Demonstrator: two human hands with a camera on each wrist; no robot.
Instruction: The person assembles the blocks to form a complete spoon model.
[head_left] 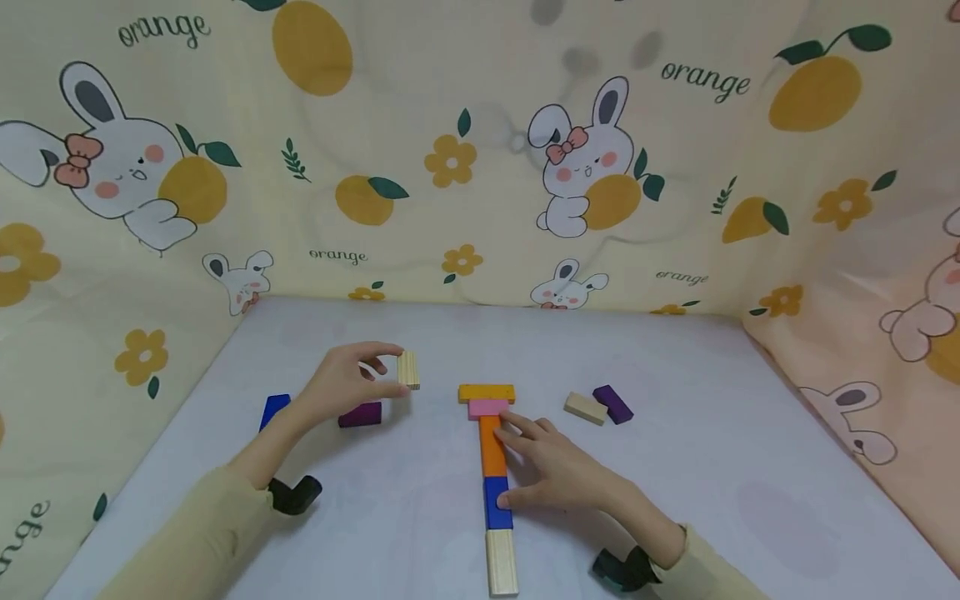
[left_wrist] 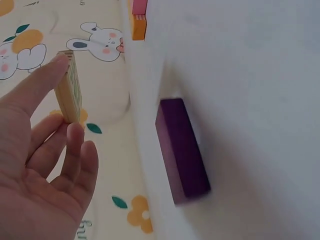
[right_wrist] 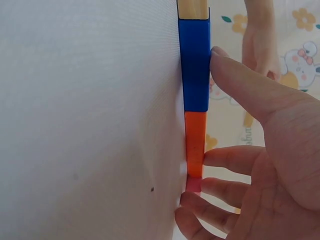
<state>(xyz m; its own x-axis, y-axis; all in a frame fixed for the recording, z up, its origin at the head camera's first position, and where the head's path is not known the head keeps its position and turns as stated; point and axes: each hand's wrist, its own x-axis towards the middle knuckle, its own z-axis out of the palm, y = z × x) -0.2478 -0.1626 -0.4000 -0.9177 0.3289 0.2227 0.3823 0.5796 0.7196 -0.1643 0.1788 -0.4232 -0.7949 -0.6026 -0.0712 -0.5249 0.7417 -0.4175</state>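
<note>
My left hand [head_left: 348, 383] pinches a plain wooden block [head_left: 408, 370] between thumb and fingers, raised off the table in the left wrist view. Below that hand lies a purple block [left_wrist: 184, 150]. A row of blocks runs away from me: a plain wooden block [head_left: 502, 562], a blue block [head_left: 497, 515], an orange block [head_left: 492, 450], a pink block [head_left: 487, 408], and a yellow-orange block [head_left: 486, 392] set crosswise at the far end. Along the row's right side rests my right hand [head_left: 562, 467], its thumb on the blue block and its extended fingers by the orange and pink ones.
Another blue block [head_left: 274, 409] lies at the left, partly behind the left forearm. At the right, a plain wooden block [head_left: 585, 408] and a purple block [head_left: 613, 403] lie close together. A patterned cloth [head_left: 480, 167] stands behind the white table [head_left: 675, 358].
</note>
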